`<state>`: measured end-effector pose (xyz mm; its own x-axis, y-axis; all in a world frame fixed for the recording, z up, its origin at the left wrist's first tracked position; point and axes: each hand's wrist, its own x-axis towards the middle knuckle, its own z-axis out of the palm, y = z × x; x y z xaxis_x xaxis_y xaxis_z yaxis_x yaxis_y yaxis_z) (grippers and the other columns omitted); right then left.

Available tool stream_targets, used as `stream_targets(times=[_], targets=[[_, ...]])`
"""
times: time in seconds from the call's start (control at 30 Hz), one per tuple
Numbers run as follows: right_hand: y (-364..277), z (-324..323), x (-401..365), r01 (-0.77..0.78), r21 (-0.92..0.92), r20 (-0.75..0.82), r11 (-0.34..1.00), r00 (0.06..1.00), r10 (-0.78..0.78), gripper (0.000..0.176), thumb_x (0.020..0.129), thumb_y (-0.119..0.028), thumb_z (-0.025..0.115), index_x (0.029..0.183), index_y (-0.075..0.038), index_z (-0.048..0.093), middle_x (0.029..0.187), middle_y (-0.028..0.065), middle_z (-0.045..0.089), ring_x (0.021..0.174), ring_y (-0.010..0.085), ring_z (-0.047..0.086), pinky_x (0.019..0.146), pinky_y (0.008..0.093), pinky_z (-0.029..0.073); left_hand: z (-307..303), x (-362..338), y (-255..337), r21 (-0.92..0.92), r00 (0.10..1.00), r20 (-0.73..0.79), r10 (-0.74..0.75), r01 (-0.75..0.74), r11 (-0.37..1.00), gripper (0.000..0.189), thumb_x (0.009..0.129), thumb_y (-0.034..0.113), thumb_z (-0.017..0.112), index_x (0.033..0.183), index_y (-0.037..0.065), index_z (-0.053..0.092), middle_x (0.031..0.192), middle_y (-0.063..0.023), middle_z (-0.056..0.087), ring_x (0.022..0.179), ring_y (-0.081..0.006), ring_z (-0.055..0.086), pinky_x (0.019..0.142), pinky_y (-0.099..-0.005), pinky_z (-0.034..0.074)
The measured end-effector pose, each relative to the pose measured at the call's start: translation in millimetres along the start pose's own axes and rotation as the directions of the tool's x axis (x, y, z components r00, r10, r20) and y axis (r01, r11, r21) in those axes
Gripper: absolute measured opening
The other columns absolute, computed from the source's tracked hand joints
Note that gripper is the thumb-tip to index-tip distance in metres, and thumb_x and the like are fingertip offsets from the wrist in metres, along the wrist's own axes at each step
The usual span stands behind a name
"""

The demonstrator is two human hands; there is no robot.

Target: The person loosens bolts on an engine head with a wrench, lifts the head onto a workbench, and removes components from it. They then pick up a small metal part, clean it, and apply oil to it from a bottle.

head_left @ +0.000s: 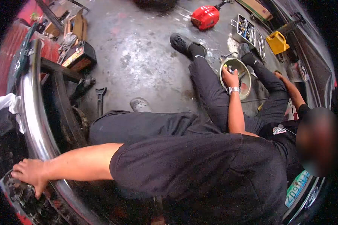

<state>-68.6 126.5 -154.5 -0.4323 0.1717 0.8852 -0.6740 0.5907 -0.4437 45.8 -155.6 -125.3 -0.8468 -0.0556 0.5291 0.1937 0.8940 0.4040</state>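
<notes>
My right arm stretches across the lower left of the head view. My right hand (32,173) rests on a dark, greasy mechanical part (24,197), with its fingers spread and the thumb apart. Just beside the wrist runs a curved chrome bar (32,108). What lies under my palm is hidden. My left hand is out of view. To the right sits a co-worker in dark clothes; their watch-wearing hand (230,77) is inside a pale round basin (248,90) holding small parts I cannot make out. The co-worker's other hand (279,75) lies at their knee.
A red container (205,17) stands on the floor at the top. Near it are a metal toolbox (239,23) full of tools and a yellow jug (277,42). At left are a large wrench (100,99), a black box (84,56) and a white cloth (6,104).
</notes>
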Motion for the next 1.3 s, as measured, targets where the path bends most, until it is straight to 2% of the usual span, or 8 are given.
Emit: stream_targets(times=[0.23,0.53,0.83,1.0,1.07,1.13,1.2,1.3], targets=[[1,10,2,0.04,0.13,-0.056,0.991,0.998,-0.033,0.122,0.052,-0.054,0.087,0.142,0.012,0.037,0.145,0.0272,0.044,0.137,0.0408,0.042,0.116,0.0684,0.018,1,23,-21,0.028,0.994,0.052,-0.097,0.096,0.995,0.062,0.094,0.055,0.047,0.127,0.004,0.057,0.121,-0.0165,0.063,0.114,-0.0299,0.059,0.1,-0.0445,0.043],[13,12,6,-0.119,0.178,0.002,0.977,0.993,0.121,0.127,0.047,-0.058,0.09,0.146,0.004,0.039,0.141,0.0227,0.046,0.136,0.0401,0.039,0.116,0.0692,0.018,-6,42,-39,0.017,0.985,0.081,-0.153,0.152,0.988,0.073,0.092,0.063,0.041,0.134,0.004,0.052,0.128,-0.0158,0.058,0.118,-0.0301,0.057,0.1,-0.0457,0.042],[12,22,13,-0.181,-0.044,0.047,0.983,0.982,0.183,0.129,0.051,-0.065,0.086,0.147,0.005,0.036,0.146,0.0206,0.043,0.135,0.0384,0.04,0.115,0.0676,0.021,-18,57,-60,-0.017,0.975,0.133,-0.178,0.181,0.983,0.083,0.09,0.071,0.036,0.14,0.005,0.046,0.135,-0.0151,0.054,0.122,-0.0302,0.054,0.101,-0.0469,0.041],[22,11,-6,-0.152,0.023,-0.004,0.988,0.988,0.153,0.118,0.055,-0.06,0.088,0.148,-0.006,0.039,0.151,0.0243,0.035,0.147,0.0451,0.022,0.107,0.0813,0.014,-80,72,-117,-0.116,0.959,0.165,-0.231,0.252,0.961,0.089,0.089,0.076,0.033,0.144,0.006,0.042,0.14,-0.0148,0.052,0.124,-0.0303,0.053,0.102,-0.0476,0.041],[10,-27,0,-0.233,0.081,0.226,0.969,0.951,0.21,0.096,0.059,-0.052,0.088,0.138,-0.012,0.051,0.146,0.021,0.044,0.135,0.0457,0.038,0.098,0.0745,0.033,-111,51,-126,-0.148,0.944,0.122,-0.306,0.322,0.935,0.092,0.089,0.078,0.032,0.146,0.006,0.041,0.141,-0.0146,0.051,0.125,-0.0303,0.053,0.102,-0.0478,0.041],[11,-16,2,-0.224,-0.102,0.259,0.969,0.935,0.243,0.104,0.064,-0.044,0.089,0.148,-0.011,0.037,0.127,0.0204,0.061,0.12,0.0389,0.057,0.103,0.0522,0.044,-132,31,-133,-0.205,0.922,0.069,-0.382,0.388,0.899,0.094,0.089,0.079,0.03,0.147,0.006,0.04,0.143,-0.0145,0.05,0.125,-0.0303,0.052,0.102,-0.0481,0.041],[-57,-70,29,-0.435,-0.001,0.414,0.901,0.82,0.396,0.109,0.066,-0.017,0.088,0.153,-0.008,0.022,0.143,0.0247,0.048,0.129,0.0399,0.05,0.107,0.0442,0.044,-136,18,-135,-0.303,0.894,0.053,-0.445,0.439,0.846,0.097,0.088,0.081,0.029,0.149,0.006,0.038,0.145,-0.0143,0.049,0.126,-0.0304,0.052,0.102,-0.0484,0.04],[-16,-42,21,-0.289,0.14,0.29,0.947,0.926,0.24,0.109,0.066,-0.012,0.085,0.155,-0.004,0.021,0.146,0.0241,0.046,0.137,0.0334,0.045,0.114,0.0367,0.037,-130,10,-135,-0.419,0.856,0.061,-0.514,0.489,0.765,0.1,0.088,0.084,0.027,0.151,0.006,0.036,0.147,-0.0141,0.048,0.128,-0.0304,0.051,0.102,-0.0487,0.04]])
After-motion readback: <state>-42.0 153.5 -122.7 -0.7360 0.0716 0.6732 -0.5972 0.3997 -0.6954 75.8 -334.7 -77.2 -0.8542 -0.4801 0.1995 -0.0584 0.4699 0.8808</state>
